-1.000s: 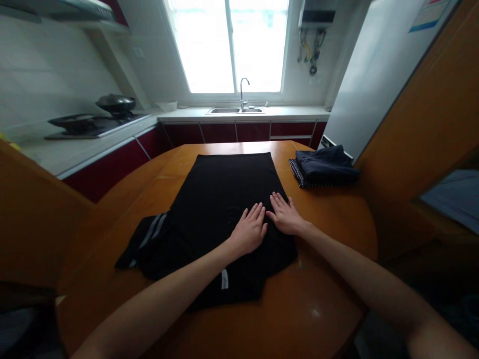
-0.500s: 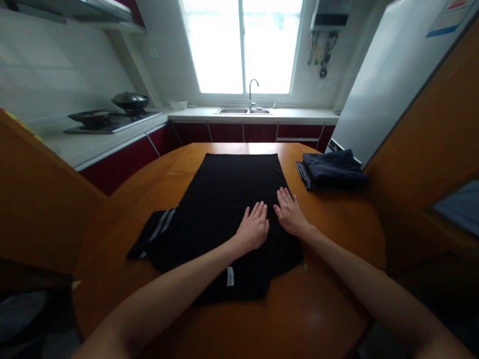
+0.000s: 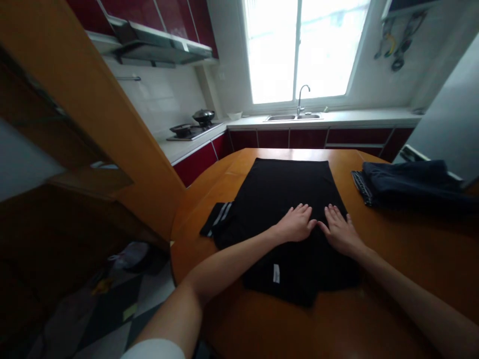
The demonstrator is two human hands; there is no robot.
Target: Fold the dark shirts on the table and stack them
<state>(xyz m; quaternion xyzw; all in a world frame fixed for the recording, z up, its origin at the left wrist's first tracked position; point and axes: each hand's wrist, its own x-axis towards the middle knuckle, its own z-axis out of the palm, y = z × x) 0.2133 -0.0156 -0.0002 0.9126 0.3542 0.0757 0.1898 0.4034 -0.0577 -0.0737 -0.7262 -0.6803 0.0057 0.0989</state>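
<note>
A black shirt [image 3: 284, 189] lies spread on a round wooden table [image 3: 392, 249], one sleeve with grey stripes sticking out at its left. My left hand [image 3: 297, 223] lies flat on the shirt's middle, fingers stretched out. My right hand [image 3: 339, 230] lies flat right beside it, fingers also stretched, nearly touching the left. A small white label [image 3: 276, 273] shows on the shirt near my left forearm.
A folded dark blue garment [image 3: 407, 182] sits at the table's right. Behind are a counter with a sink and tap [image 3: 299, 107], a stove with a pot [image 3: 194, 124], and a bright window. A wooden panel [image 3: 93, 114] stands at the left; clutter lies on the floor.
The view has swung to the left, so the table and shirt now sit further right. Both hands stay flat on the shirt, side by side.
</note>
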